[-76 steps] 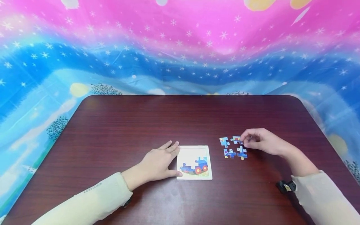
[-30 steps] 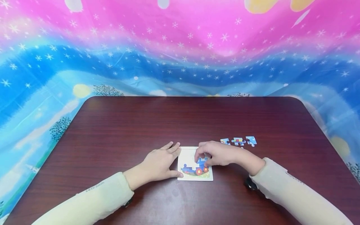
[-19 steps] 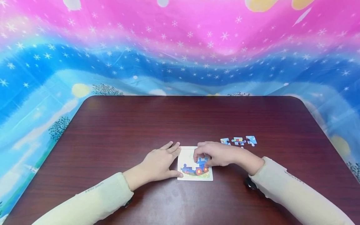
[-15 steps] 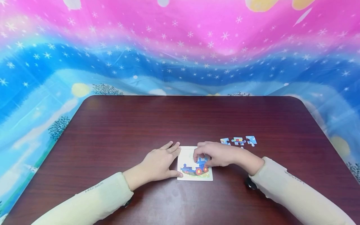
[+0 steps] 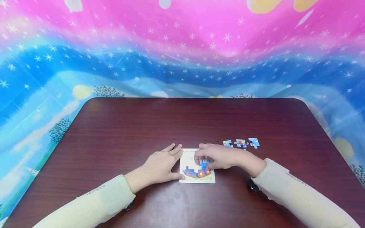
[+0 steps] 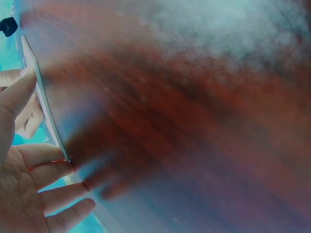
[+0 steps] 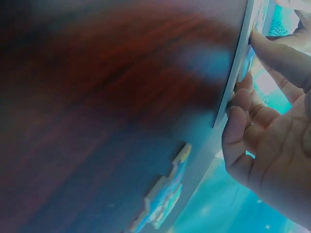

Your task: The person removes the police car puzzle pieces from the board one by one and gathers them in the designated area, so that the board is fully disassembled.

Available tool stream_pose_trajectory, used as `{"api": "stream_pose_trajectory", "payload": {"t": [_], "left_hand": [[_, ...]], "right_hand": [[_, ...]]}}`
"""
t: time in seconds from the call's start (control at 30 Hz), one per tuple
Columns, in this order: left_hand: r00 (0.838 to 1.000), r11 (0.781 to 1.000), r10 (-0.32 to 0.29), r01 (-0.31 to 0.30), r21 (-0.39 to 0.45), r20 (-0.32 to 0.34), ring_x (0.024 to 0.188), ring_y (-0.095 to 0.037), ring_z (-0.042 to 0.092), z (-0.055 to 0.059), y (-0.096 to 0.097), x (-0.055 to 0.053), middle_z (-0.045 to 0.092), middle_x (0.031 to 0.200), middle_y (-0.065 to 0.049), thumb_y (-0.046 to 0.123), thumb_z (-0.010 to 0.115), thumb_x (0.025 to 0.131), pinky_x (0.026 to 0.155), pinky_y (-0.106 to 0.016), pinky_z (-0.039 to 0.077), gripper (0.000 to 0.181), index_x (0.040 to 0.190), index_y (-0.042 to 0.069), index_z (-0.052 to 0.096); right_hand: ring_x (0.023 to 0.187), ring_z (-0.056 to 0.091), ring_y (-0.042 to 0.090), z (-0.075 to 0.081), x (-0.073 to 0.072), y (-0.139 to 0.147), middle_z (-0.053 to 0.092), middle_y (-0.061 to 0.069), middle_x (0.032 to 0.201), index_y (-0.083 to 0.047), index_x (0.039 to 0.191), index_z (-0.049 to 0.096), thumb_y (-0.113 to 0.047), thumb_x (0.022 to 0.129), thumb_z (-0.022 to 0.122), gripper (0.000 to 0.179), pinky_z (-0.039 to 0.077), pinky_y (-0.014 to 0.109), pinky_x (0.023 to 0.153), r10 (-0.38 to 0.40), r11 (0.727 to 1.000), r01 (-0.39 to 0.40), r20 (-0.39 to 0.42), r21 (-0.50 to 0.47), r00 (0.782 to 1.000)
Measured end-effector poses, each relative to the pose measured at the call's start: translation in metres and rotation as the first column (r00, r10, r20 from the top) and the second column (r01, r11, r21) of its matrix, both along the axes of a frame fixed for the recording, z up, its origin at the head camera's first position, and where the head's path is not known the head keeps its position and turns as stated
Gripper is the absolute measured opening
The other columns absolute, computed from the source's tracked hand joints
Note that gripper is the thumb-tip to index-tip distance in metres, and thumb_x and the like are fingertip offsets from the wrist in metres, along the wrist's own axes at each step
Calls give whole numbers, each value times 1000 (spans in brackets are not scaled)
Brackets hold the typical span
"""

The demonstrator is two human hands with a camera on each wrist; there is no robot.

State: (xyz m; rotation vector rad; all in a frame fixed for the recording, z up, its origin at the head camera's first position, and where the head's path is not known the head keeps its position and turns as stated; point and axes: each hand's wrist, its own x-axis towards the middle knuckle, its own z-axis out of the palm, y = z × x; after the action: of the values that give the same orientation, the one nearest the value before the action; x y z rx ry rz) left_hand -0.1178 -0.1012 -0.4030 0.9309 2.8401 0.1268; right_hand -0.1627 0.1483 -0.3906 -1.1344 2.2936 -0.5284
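Note:
A square jigsaw board (image 5: 188, 155) with a pale frame lies on the table, holding part of a blue train picture with red wheels. My left hand (image 5: 161, 166) lies flat at the board's left edge, fingers spread, with the thumb on its lower left corner. My right hand (image 5: 219, 155) reaches over the board's right side, its thumb and curled fingers around a blue puzzle piece (image 7: 246, 67), partly hidden by the fingers. Whether that piece sits in the picture or just above it, I cannot tell.
Loose puzzle pieces lie right of the board: a light blue one (image 5: 253, 142), one with red and yellow (image 5: 240, 143) and another at left (image 5: 227, 143). The right forearm hides the area just below. A patterned cloth (image 5: 182, 57) hangs behind the dark table (image 5: 171, 120).
My right hand has moved left from the loose pieces to the board, uncovering the light blue piece. It has stayed almost still over the last second. My left hand has kept its place.

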Motion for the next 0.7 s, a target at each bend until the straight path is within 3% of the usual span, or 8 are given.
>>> {"api": "stream_pose_trajectory", "payload": {"t": [0.37, 0.7], "left_hand": [[1000, 1000, 5, -5, -7, 4, 142, -30, 44, -2, 0, 1, 45, 154, -9, 71, 67, 78, 96, -45, 55, 94, 145, 6, 51], [1000, 1000, 2, -2, -8, -5, 142, -30, 45, -2, 0, -1, 45, 154, -10, 71, 67, 78, 96, -45, 55, 94, 145, 7, 52]], "right_hand": [[84, 53, 10, -5, -5, 8, 56, -4, 101, -24, 103, 63, -2, 88, 71, 28, 51, 25, 75, 8, 992, 4, 93, -124, 996], [80, 53, 7, -2, -9, 9, 63, -5, 92, -22, 108, 65, -1, 91, 67, 27, 50, 23, 73, -11, 990, 26, 103, -139, 995]]}}
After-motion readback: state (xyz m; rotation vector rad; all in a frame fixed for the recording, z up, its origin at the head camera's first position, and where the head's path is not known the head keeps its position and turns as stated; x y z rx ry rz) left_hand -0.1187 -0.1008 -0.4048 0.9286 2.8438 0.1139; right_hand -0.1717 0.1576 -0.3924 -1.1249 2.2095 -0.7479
